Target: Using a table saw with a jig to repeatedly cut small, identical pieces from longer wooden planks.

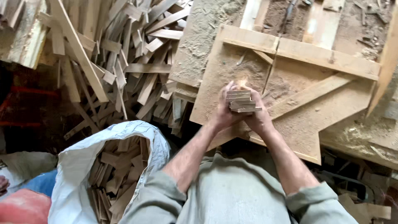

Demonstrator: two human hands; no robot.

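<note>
Pale wood is everywhere here, and the person holds a small stack of wood pieces (241, 101) pressed between both hands in front of the chest. The left hand (223, 113) grips the stack from its left side, fingers curled up and around the far edge, thumb side toward the camera. The right hand (258, 115) clasps it from the right, palm against the ends of the pieces, which stick out a little past the fingers. Both forearms are bare, with grey-green sleeves pushed up to the elbows, and they angle inward from the body so that the wrists nearly meet below the stack.

The stack hangs above a dusty saw table (290, 83) of flat boards, coated with sawdust, with a thin slot running through it. To the left lies a big heap of offcuts (124, 62), strips lying every way. Lower left stands an open white sack (74, 174), partly filled with short wood pieces. A red and blue bundle shows at the bottom left corner.
</note>
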